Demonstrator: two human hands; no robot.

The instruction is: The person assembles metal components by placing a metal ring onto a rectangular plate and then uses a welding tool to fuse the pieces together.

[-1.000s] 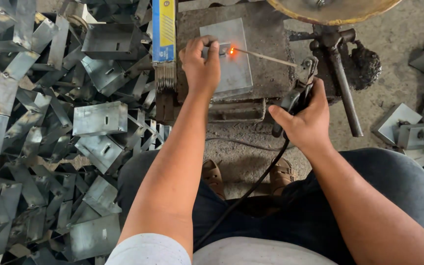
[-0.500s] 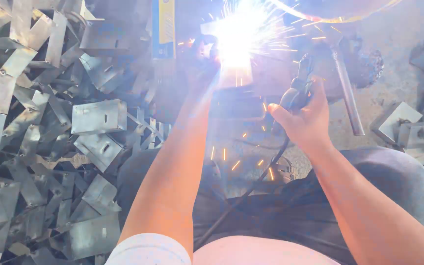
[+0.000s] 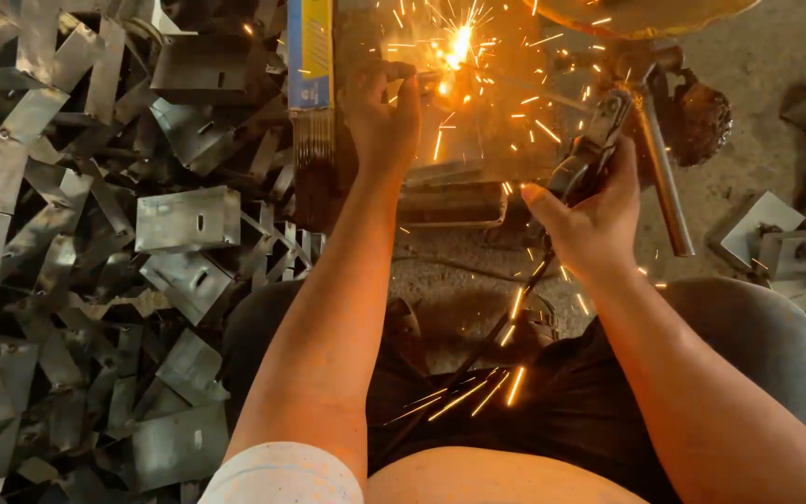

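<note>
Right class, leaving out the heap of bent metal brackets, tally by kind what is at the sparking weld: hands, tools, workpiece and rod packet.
Bare hands: 2 (left hand, right hand)
Black welding electrode holder, in the right hand: 1
Flat grey steel plate under the sparks: 1
Blue and yellow packet of welding rods: 1
Total: 5

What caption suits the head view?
Left hand steadies a metal plate while right hand welds, sparks flying.

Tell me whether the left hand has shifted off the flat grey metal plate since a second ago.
No. The left hand still presses the flat grey metal plate beside the blue electrode box, where it was.
</note>
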